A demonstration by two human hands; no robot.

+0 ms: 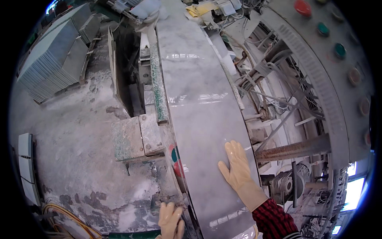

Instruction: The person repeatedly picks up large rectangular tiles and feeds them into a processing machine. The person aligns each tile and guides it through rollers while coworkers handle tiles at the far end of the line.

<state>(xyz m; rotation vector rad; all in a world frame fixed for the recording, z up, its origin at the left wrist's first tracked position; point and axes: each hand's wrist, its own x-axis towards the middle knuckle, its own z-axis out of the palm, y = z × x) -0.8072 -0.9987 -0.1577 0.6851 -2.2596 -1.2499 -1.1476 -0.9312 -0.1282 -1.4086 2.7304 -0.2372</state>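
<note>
Marble slab [199, 103] glossy grey, long | right hand [238, 165] flat on it | left hand [171, 221] open at edge

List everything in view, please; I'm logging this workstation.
slab: one, grey, glossy, long, down the middle
tile stack: one, grey, upper left on the floor
control panel: one, grey, with red and green buttons, upper right
steel bar: one, rusty, right of the slab
hose: coiled, yellow, lower left
floor: dusty grey, left
right hand: gloved, flat on the slab
left hand: gloved, at the slab's lower left edge
</note>
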